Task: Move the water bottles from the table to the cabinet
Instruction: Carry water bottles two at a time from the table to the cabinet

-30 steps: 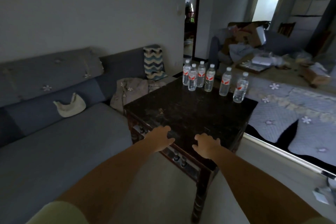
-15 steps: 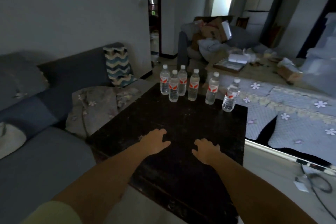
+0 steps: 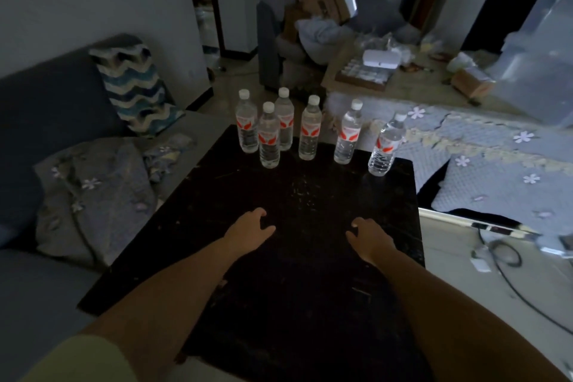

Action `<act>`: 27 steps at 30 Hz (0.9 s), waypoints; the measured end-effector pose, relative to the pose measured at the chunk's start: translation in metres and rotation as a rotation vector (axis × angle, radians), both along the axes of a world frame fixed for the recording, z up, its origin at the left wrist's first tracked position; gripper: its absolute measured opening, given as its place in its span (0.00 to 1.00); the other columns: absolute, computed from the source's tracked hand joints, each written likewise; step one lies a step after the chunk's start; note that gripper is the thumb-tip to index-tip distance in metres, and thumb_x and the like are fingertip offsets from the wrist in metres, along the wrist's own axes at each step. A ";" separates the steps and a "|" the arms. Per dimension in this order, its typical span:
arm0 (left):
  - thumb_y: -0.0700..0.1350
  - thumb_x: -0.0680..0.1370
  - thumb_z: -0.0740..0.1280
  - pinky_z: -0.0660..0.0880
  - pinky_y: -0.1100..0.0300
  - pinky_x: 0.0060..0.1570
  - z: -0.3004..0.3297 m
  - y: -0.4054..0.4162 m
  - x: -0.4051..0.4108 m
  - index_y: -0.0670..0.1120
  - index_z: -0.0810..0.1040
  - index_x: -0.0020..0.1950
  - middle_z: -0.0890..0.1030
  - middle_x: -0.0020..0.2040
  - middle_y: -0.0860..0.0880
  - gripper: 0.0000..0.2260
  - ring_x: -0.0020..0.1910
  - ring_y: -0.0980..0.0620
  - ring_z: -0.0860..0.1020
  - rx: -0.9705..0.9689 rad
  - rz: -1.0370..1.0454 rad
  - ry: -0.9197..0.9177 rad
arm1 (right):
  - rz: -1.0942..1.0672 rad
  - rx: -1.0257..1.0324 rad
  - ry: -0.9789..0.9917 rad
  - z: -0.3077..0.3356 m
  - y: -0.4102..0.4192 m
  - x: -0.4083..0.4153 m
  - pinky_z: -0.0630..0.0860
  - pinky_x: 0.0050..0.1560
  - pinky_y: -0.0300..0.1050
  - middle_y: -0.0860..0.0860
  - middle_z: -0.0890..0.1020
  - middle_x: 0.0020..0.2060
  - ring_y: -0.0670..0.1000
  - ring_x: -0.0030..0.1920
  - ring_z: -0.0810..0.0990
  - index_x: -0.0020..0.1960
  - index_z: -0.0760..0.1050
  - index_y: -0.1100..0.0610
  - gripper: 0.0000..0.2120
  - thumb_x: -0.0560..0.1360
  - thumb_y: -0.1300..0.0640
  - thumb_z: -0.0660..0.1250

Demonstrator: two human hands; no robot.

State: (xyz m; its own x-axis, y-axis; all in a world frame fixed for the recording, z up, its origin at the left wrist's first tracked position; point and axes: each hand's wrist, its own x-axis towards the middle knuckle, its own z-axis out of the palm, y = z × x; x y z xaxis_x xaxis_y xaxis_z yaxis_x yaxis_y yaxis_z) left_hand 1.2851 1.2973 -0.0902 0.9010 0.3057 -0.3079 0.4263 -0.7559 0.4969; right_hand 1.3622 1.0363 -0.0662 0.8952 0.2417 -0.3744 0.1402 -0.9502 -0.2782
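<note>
Both hands, left hand [image 3: 250, 226] and right hand [image 3: 369, 239], relaxed and empty, have been brought nearer over the surface [image 3: 310, 257], six water bottles [image 3: 310, 132] ahead remaining ungrasped.

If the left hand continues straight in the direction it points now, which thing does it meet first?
The left hand points forward over the bare dark table. Its line leads roughly to the nearest bottle in the left cluster, probably the first contact, though depth is unclear.
</note>
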 end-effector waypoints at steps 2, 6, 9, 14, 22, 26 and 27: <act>0.55 0.78 0.65 0.73 0.54 0.60 -0.001 0.006 0.020 0.47 0.65 0.73 0.71 0.67 0.44 0.26 0.63 0.46 0.74 -0.019 0.009 0.013 | -0.056 0.043 -0.014 -0.006 -0.001 0.023 0.71 0.65 0.55 0.57 0.71 0.66 0.59 0.64 0.73 0.70 0.67 0.56 0.20 0.81 0.49 0.59; 0.54 0.78 0.65 0.72 0.56 0.59 -0.003 0.013 0.065 0.45 0.65 0.73 0.71 0.69 0.41 0.26 0.64 0.45 0.74 -0.071 0.062 0.009 | -0.168 0.167 -0.051 -0.020 -0.006 0.077 0.73 0.63 0.55 0.60 0.74 0.63 0.62 0.63 0.75 0.68 0.70 0.59 0.20 0.79 0.51 0.63; 0.54 0.78 0.65 0.73 0.54 0.60 -0.006 0.017 0.108 0.45 0.64 0.73 0.71 0.69 0.41 0.27 0.64 0.44 0.74 -0.119 0.145 0.005 | -0.281 0.261 -0.065 -0.029 -0.012 0.126 0.72 0.63 0.55 0.62 0.75 0.63 0.62 0.64 0.74 0.68 0.69 0.61 0.22 0.78 0.51 0.65; 0.51 0.76 0.70 0.69 0.52 0.66 -0.021 0.024 0.196 0.42 0.58 0.76 0.68 0.72 0.42 0.34 0.69 0.43 0.69 -0.310 0.407 -0.213 | -0.569 0.459 -0.122 -0.047 -0.021 0.212 0.70 0.63 0.57 0.66 0.72 0.66 0.65 0.65 0.72 0.70 0.64 0.66 0.31 0.75 0.51 0.70; 0.53 0.70 0.75 0.60 0.48 0.72 -0.050 0.033 0.287 0.44 0.47 0.78 0.56 0.77 0.43 0.48 0.76 0.42 0.58 -0.329 0.887 -0.507 | -0.741 0.836 -0.280 -0.083 -0.012 0.290 0.69 0.67 0.57 0.59 0.66 0.71 0.60 0.69 0.69 0.76 0.55 0.58 0.46 0.67 0.54 0.78; 0.49 0.68 0.77 0.67 0.45 0.68 -0.064 0.045 0.302 0.44 0.54 0.76 0.66 0.72 0.42 0.44 0.70 0.42 0.67 -0.402 0.982 -0.636 | -0.772 0.925 -0.350 -0.101 -0.008 0.309 0.72 0.55 0.44 0.57 0.75 0.63 0.56 0.61 0.76 0.69 0.62 0.59 0.39 0.66 0.53 0.79; 0.49 0.68 0.77 0.68 0.45 0.66 -0.066 0.047 0.301 0.43 0.55 0.76 0.68 0.71 0.41 0.44 0.69 0.41 0.69 -0.399 0.982 -0.629 | -0.773 0.927 -0.363 -0.103 -0.007 0.311 0.72 0.54 0.43 0.57 0.75 0.62 0.56 0.61 0.77 0.67 0.63 0.59 0.38 0.66 0.52 0.79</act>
